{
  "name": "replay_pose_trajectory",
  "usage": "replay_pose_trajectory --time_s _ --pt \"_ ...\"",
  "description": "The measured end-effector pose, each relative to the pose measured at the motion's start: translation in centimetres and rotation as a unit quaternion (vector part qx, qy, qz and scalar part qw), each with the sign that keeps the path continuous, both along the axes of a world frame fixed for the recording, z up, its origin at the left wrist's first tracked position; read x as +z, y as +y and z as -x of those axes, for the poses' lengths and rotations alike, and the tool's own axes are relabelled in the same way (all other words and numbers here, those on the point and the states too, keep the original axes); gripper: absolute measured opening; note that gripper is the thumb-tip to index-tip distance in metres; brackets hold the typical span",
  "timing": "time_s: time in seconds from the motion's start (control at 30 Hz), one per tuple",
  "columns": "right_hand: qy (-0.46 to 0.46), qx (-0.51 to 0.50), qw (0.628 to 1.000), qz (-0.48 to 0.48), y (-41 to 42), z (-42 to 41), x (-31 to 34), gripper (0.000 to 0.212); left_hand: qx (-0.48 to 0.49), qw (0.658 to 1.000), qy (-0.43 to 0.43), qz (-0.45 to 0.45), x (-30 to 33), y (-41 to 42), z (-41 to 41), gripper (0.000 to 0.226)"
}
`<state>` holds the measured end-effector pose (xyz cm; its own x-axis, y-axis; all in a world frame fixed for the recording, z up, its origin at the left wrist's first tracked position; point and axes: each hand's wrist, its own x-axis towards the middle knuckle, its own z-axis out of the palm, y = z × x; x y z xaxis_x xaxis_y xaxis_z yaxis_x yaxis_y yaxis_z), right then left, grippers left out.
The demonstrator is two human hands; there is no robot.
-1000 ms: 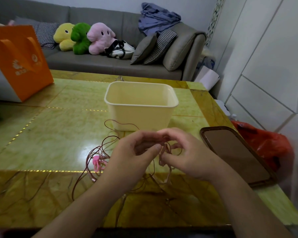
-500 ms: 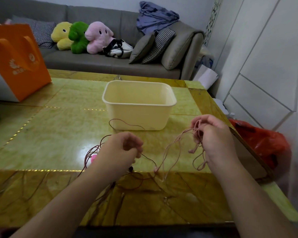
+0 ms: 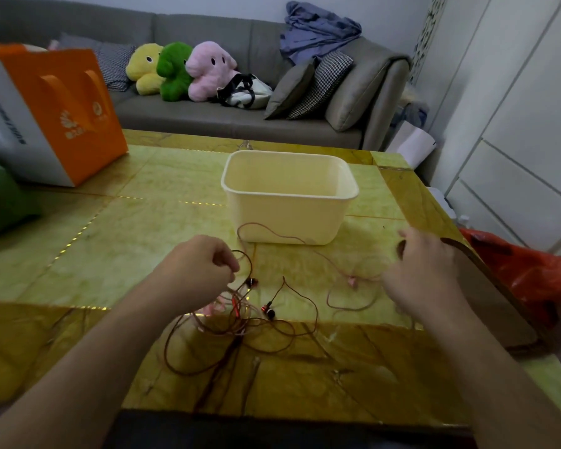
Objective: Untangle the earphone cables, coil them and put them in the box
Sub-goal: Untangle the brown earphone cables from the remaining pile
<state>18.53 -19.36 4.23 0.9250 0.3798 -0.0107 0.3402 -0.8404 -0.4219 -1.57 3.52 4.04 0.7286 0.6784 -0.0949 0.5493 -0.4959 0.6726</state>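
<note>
Presently the table (image 3: 149, 228) carries everything relevant, a glossy yellow-green surface with the work gathered at my near edge. At its far left stands an orange bag (image 3: 68, 115); it plays no part. The cream box (image 3: 290, 196) sits open-topped near the middle, just beyond the cables, so a finished coil has a short trip; nothing shows inside it. A phone (image 3: 493, 296) lies at the right edge, partly under my right wrist.

The earphone cables (image 3: 240, 319) are not yet coiled. A dark reddish tangle lies between my forearms and trails off the near edge, with two black earbuds (image 3: 269, 312) showing in it. A paler pinkish strand (image 3: 350, 280) runs rightward, apart from the tangle over most of its length (I judge that one set is being drawn clear of the other).

My left hand (image 3: 201, 270) is curled, fingertips pinching a loop of the dark cable just above the table, which anchors the tangle. My right hand (image 3: 425, 270) is blurred; the pale strand leads up to it, so I judge it holds that end, but how its fingers lie I cannot tell. Untangling is the step in hand; coiling and boxing remain.
</note>
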Motion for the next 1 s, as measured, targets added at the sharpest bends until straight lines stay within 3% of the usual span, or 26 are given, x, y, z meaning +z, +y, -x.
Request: replay_pose_trajectory --time_s 0.03,0.1,0.23,0.3,0.4,0.5,0.63,0.73,0.77,0.83,0.9,1.0 --pt "-0.041 0.052 0.996 0.052 0.5 0.7 0.1 0.082 -0.020 1.000 0.023 -0.009 0.0 0.4 0.4 0.020" --pt "-0.059 0.183 0.980 0.051 1.6 2.8 0.1 0.077 -0.066 0.996 0.055 -0.011 0.0 0.5 0.8 0.008" --pt "-0.039 0.373 0.927 0.017 4.0 7.6 -2.5 0.056 -0.118 0.978 0.153 -0.073 -0.7 -0.4 0.6 0.038" --pt "-0.038 0.386 0.921 0.024 4.9 8.5 -4.2 0.052 -0.133 0.969 0.169 -0.118 -1.7 -1.0 0.1 0.028" --pt "-0.031 0.372 0.927 0.023 5.5 8.7 -5.2 0.058 -0.112 0.978 0.115 -0.131 -2.3 -1.3 -0.4 0.024" --pt "-0.008 0.368 0.928 -0.051 5.2 8.3 -4.8 0.078 -0.108 0.993 -0.009 -0.039 -0.7 -1.5 -0.5 0.026" --pt "0.142 0.365 0.888 -0.240 5.0 8.5 -4.1 0.090 -0.180 0.968 -0.133 0.113 1.1 -2.2 -0.2 0.023" --pt "0.282 0.339 0.833 -0.333 5.1 8.6 -3.7 0.071 -0.211 0.961 -0.132 0.119 0.7 -2.5 -0.2 0.027" --pt "0.288 0.333 0.838 -0.323 5.0 8.5 -3.6 0.066 -0.201 0.964 -0.134 0.115 0.5 -2.3 -0.2 0.028" --pt "0.222 0.336 0.886 -0.231 4.7 8.4 -3.5 0.063 -0.156 0.978 -0.117 0.066 0.1 -1.8 -0.2 0.026" --pt "0.143 0.352 0.916 -0.127 4.5 8.6 -3.4 0.051 -0.092 0.994 -0.046 -0.027 -0.4 -0.8 0.0 0.016" --pt "0.091 0.388 0.917 -0.009 4.5 9.5 -3.0 0.030 -0.004 0.988 0.098 -0.117 -0.9 0.7 0.6 0.009"
